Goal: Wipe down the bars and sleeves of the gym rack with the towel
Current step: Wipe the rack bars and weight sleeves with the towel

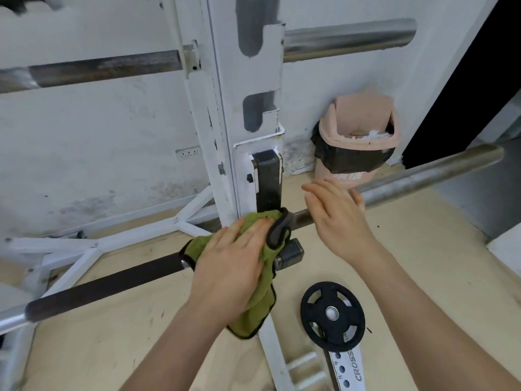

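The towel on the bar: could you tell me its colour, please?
Olive green towel with dark edging, head view.

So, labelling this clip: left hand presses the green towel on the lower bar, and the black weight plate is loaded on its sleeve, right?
No: the head view shows the black weight plate lying by the rack's base, not on the sleeve; the left hand presses the towel on the lower bar.

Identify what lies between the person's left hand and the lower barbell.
The green towel, pressed under the left hand against the barbell; the head view shows it.
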`<state>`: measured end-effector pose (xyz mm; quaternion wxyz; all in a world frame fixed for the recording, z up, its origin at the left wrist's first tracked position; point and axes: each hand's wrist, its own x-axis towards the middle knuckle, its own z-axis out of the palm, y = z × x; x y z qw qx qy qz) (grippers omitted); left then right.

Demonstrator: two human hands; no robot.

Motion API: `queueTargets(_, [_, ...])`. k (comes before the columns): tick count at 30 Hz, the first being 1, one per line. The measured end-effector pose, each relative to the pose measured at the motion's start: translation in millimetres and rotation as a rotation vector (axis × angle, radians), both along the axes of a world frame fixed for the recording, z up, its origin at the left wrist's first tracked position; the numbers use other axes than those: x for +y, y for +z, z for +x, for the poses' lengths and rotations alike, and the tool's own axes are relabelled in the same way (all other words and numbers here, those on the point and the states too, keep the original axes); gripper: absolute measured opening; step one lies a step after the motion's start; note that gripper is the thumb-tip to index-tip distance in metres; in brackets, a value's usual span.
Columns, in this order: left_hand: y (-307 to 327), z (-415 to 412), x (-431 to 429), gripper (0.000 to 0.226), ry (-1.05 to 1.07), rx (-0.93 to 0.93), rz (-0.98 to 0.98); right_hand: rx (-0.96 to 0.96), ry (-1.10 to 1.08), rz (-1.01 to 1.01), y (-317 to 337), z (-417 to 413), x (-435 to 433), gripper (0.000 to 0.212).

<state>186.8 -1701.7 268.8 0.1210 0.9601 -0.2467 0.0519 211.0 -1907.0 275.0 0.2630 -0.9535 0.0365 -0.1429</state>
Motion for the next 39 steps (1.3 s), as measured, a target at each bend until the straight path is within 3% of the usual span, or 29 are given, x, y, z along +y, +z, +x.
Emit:
queueTargets(3, [-1,-6,22,0.055,0.031,-0.007,-0.024,-0.243,0.017,0.153,15,-27,35,0.03])
queueTargets(5, [10,-15,38,0.041,0.184,0.021,-0.15,-0.284,0.197,0.255,22,-48,63,0.028])
queueTargets(7, [20,-23,50,0.021,0.338,0.137,-0.466,-0.146,0.47,0.36,22,-63,88,0.036])
queueTargets(10, [50,-41,58,0.027,0.363,0.253,-0.908,0.07,0.713,0.466,16,-70,112,0.079])
queueTargets(13, [78,-59,62,0.016,0.196,0.327,-1.039,-0.05,0.746,0.611,20,-69,121,0.086])
queueTargets(15, [91,-61,72,0.027,0.04,0.409,-1.181,-0.156,0.685,0.628,29,-71,124,0.079])
queueTargets(17, [90,-56,88,0.033,0.107,0.35,-1.26,-0.303,0.567,0.661,45,-71,120,0.066])
queueTargets(19, [72,-37,104,0.033,0.413,0.16,-1.064,-0.442,0.441,0.708,67,-67,106,0.051])
queueTargets(21, [39,-10,115,0.037,0.597,0.152,-0.489,-0.445,0.364,0.602,82,-61,98,0.046])
queueTargets(23, [8,2,121,0.041,0.668,0.131,-0.193,-0.349,0.286,0.296,70,-49,112,0.05])
queueTargets(25, [-9,1,126,0.046,0.572,0.119,0.031,-0.158,0.245,-0.081,37,-38,143,0.054])
queueTargets(27, [-15,3,132,0.044,0.514,0.019,0.15,-0.021,0.243,-0.333,-5,-26,174,0.05])
queueTargets(30, [-16,0,130,0.035,0.469,-0.173,0.198,0.08,0.23,-0.36,-13,-6,189,0.04])
queueTargets(35, [-16,-7,129,0.048,0.559,-0.015,0.124,0.722,0.366,-0.296,20,48,197,0.038])
queueTargets(37, [-10,-7,132,0.043,0.517,0.02,0.249,0.654,0.432,-0.332,16,48,197,0.046])
queueTargets(39, [-9,5,133,0.031,0.434,0.015,0.338,0.349,0.469,-0.318,3,23,186,0.055])
